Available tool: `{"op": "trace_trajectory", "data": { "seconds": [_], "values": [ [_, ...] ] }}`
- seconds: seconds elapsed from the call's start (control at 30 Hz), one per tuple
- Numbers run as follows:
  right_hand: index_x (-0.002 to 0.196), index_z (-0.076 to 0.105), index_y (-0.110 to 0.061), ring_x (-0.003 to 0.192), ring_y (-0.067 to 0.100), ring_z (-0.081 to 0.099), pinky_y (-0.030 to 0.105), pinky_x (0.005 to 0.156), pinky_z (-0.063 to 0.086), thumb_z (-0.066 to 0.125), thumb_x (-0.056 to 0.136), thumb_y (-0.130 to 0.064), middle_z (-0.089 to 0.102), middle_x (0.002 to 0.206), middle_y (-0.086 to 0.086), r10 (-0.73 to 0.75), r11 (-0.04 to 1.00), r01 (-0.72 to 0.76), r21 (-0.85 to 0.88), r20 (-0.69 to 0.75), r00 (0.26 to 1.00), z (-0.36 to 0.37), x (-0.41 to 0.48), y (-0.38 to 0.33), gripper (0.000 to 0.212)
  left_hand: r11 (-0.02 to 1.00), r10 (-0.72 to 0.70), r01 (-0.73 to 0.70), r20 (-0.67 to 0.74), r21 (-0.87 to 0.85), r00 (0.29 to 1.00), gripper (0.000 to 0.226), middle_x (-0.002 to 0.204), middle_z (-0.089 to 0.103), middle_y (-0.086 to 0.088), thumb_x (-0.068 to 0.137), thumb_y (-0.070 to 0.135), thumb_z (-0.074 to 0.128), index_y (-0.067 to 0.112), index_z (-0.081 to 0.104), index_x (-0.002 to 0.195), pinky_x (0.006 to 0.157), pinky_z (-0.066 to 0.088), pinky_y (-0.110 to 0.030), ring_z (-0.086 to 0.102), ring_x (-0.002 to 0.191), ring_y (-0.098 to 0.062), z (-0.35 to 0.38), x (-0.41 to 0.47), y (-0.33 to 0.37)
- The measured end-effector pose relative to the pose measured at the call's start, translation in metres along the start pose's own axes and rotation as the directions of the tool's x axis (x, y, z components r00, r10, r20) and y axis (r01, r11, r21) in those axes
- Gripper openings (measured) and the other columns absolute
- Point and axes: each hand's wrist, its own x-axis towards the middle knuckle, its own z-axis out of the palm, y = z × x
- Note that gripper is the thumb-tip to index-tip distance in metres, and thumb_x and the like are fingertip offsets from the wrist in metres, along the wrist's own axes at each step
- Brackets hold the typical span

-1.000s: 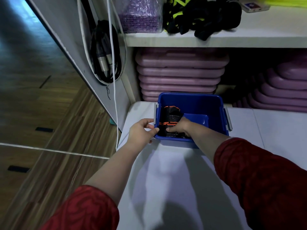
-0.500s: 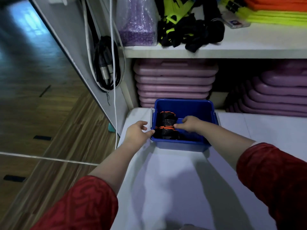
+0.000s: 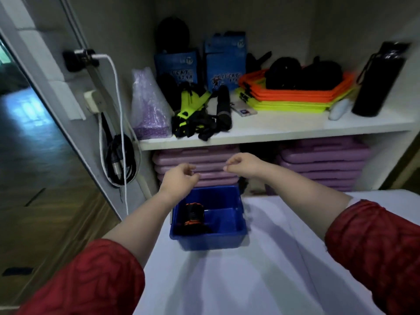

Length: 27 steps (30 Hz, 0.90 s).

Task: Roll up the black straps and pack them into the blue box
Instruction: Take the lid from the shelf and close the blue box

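The blue box stands on the white table near its far left corner. Rolled black straps with orange trim lie in the box's left half. My left hand hovers above the box's far left corner, fingers loosely curled, holding nothing. My right hand is raised higher, above and beyond the box, fingers loosely curled and empty. A loose tangle of black and neon-yellow straps lies on the white shelf above.
Stacks of purple step boards fill the space under the shelf. The shelf also carries a purple bag, orange and yellow hexagon rings, blue packets and a black bottle. Cables hang on the left wall.
Both hands have left the box and risen toward the shelf. The right hand let go of the rolled straps, which stay in the box. The view tilted upward.
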Motion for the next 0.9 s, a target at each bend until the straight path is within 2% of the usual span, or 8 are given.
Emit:
{"op": "trace_trajectory", "data": {
  "seconds": [0.07,0.17,0.3,0.4,0.5,0.67,0.77,0.9],
  "values": [
    [0.104,0.067,-0.013,0.086,0.017,0.061,0.025,0.072,0.046,0.072,0.081,-0.031,0.067,0.099,0.005,-0.065,0.998,0.067,0.016,-0.089,0.994,-0.035,-0.008,-0.018,0.029,0.996,0.087,-0.088,-0.019,-0.019,0.996,0.034,0.100,0.071,0.000,0.085,0.029,0.067,0.014,0.066,0.116,0.075,0.045,-0.021,0.062,0.084,-0.012,-0.005,0.010,0.043],
    [0.105,0.068,-0.017,0.077,0.010,0.057,0.024,0.068,0.043,0.069,0.083,-0.032,0.061,0.082,-0.006,-0.174,0.985,0.171,-0.031,-0.233,0.957,-0.092,-0.023,-0.045,0.028,0.979,0.203,-0.204,-0.068,-0.020,0.977,0.032,0.094,0.070,0.003,0.085,0.031,0.066,0.016,0.066,0.115,0.067,0.047,-0.018,0.063,0.079,-0.011,-0.016,0.027,0.112],
    [0.100,0.069,-0.020,0.098,0.015,0.062,0.031,0.088,0.050,0.068,0.083,-0.030,0.067,0.099,-0.003,-0.316,0.948,0.303,-0.097,-0.389,0.865,-0.172,-0.034,-0.078,0.019,0.941,0.337,-0.337,-0.144,0.022,0.930,0.034,0.105,0.069,0.003,0.086,0.034,0.064,0.018,0.066,0.116,0.085,0.050,-0.027,0.063,0.097,-0.014,-0.038,0.048,0.200],
    [0.102,0.068,-0.023,0.094,0.013,0.060,0.027,0.082,0.046,0.066,0.084,-0.032,0.065,0.097,-0.004,-0.386,0.923,0.335,-0.191,-0.464,0.798,-0.228,-0.042,-0.101,0.020,0.901,0.434,-0.428,-0.188,0.072,0.881,0.034,0.109,0.069,0.003,0.086,0.035,0.064,0.019,0.066,0.116,0.092,0.050,-0.030,0.063,0.103,-0.013,-0.054,0.061,0.257],
    [0.100,0.068,-0.027,0.093,0.014,0.061,0.026,0.078,0.045,0.066,0.082,-0.034,0.066,0.098,-0.003,-0.453,0.891,0.360,-0.275,-0.505,0.735,-0.278,-0.050,-0.121,0.018,0.860,0.510,-0.495,-0.198,0.123,0.837,0.034,0.107,0.068,0.006,0.087,0.038,0.062,0.023,0.064,0.117,0.087,0.051,-0.027,0.062,0.100,-0.010,-0.069,0.071,0.308],
    [0.102,0.066,-0.030,0.098,0.014,0.060,0.027,0.081,0.045,0.064,0.082,-0.036,0.061,0.098,-0.007,-0.529,0.844,0.355,-0.401,-0.525,0.666,-0.348,-0.056,-0.146,0.021,0.818,0.574,-0.555,-0.266,0.151,0.774,0.033,0.105,0.068,0.009,0.086,0.039,0.062,0.026,0.065,0.116,0.069,0.045,-0.016,0.062,0.094,-0.006,-0.090,0.084,0.370],
    [0.107,0.063,-0.029,0.108,0.017,0.055,0.028,0.084,0.042,0.062,0.083,-0.036,0.057,0.107,-0.004,-0.567,0.816,0.318,-0.482,-0.564,0.600,-0.381,-0.053,-0.159,0.025,0.803,0.594,-0.573,-0.294,0.164,0.749,0.033,0.108,0.068,0.008,0.086,0.037,0.062,0.024,0.065,0.116,0.078,0.044,-0.020,0.060,0.097,-0.007,-0.100,0.091,0.394],
    [0.122,0.052,-0.028,0.122,0.024,0.038,0.038,0.093,0.042,0.063,0.080,-0.033,0.043,0.128,0.003,-0.649,0.725,0.137,-0.675,-0.602,0.465,-0.409,-0.040,-0.174,0.044,0.788,0.614,-0.585,-0.308,0.192,0.726,0.034,0.113,0.067,0.008,0.087,0.036,0.062,0.023,0.065,0.117,0.082,0.042,-0.019,0.057,0.099,-0.005,-0.109,0.101,0.413]
  ]
}}
